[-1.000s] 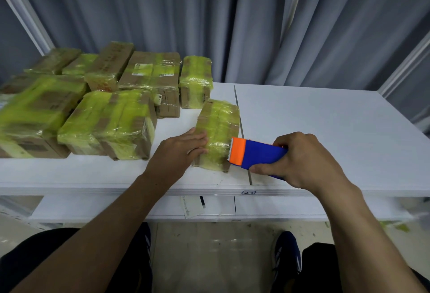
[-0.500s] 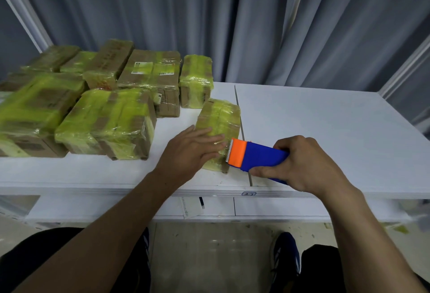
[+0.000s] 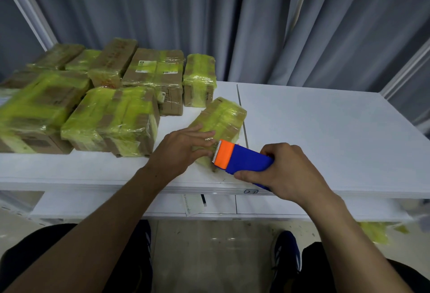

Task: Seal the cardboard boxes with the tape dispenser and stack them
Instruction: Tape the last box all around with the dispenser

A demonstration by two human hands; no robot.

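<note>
A small cardboard box (image 3: 222, 115) wrapped in yellow-green tape lies near the front middle of the white table (image 3: 325, 129). My left hand (image 3: 183, 148) rests on its near end with straight fingers pressing the tape down. My right hand (image 3: 286, 172) grips a blue tape dispenser (image 3: 244, 161) whose orange toothed head meets the box's near right corner, right beside my left fingertips. Several other taped boxes (image 3: 111, 118) sit grouped on the left of the table.
Grey curtains hang behind the table. A seam runs down the tabletop just right of the small box. The right half of the table is bare white surface. My knees and blue shoes show below the front edge.
My left hand has slid rightward along the small box's near end, up to the dispenser's orange head. The dispenser and right hand have barely shifted.
</note>
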